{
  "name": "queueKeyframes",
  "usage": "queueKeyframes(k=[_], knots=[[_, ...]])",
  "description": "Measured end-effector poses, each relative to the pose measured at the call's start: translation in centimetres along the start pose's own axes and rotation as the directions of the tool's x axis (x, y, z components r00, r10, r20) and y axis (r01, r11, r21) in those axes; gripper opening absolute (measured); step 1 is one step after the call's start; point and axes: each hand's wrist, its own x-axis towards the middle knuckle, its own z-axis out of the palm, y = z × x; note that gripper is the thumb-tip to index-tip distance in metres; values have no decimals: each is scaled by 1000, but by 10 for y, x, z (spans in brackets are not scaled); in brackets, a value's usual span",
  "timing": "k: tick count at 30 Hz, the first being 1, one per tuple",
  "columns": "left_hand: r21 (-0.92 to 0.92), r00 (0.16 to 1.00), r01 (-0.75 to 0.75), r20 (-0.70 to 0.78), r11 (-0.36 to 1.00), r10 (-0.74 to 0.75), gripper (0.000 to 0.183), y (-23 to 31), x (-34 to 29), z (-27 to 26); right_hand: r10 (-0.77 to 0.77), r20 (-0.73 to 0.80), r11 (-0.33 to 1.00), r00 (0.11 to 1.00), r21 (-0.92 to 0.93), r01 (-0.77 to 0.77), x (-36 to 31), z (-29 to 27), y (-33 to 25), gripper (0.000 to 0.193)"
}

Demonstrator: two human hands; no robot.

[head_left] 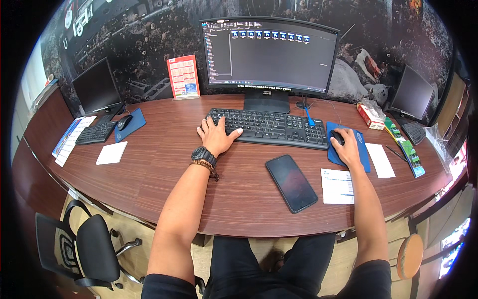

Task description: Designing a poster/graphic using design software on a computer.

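My left hand (217, 138) rests on the left end of a black keyboard (271, 127), its fingers spread over the keys and the thumb at the front edge. A dark watch (203, 155) and a beaded bracelet circle that wrist. My right hand (350, 150) is curved over a black computer mouse (338, 136) on a blue mouse pad (365, 158). Behind the keyboard stands a wide curved monitor (279, 62), showing a row of file icons in a dark window. A black smartphone (292, 184) lies between my forearms, its screen dark.
Near my right forearm lie a printed paper (336, 186), a blank white sheet (380, 160) and a red-and-white box (371, 117). A red desk calendar (183, 77) stands left of the monitor. Side monitors (97, 87) flank the wooden desk (239, 199). An office chair (95, 249) is at lower left.
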Motion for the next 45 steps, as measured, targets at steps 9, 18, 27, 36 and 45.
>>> queueKeyframes(k=[9, 18, 27, 36, 45], knots=[[-6, 1000, -12, -6, 1000, 12, 92, 0, 0, 1, -3, 8, 1000, 1000, -10, 3, 1, 0, 2, 38], [1, 1000, -3, -7, 1000, 3, 93, -1, 0, 0, -321, -45, 944, 946, -92, 316, 2, -6, -21, 19], [-5, 1000, -11, -17, 1000, 11, 92, 0, -1, 1, -182, -50, 982, 982, -62, 179, 3, -1, -14, 16], [16, 999, -19, -42, 1000, 20, 89, -3, 2, 4, 26, -17, 999, 1000, -33, -27, 1, 3, -6, 34], [5, 1000, -6, -12, 1000, 6, 91, -2, 2, 5, 7, -18, 1000, 1000, -18, -7, 0, 3, -2, 35]])
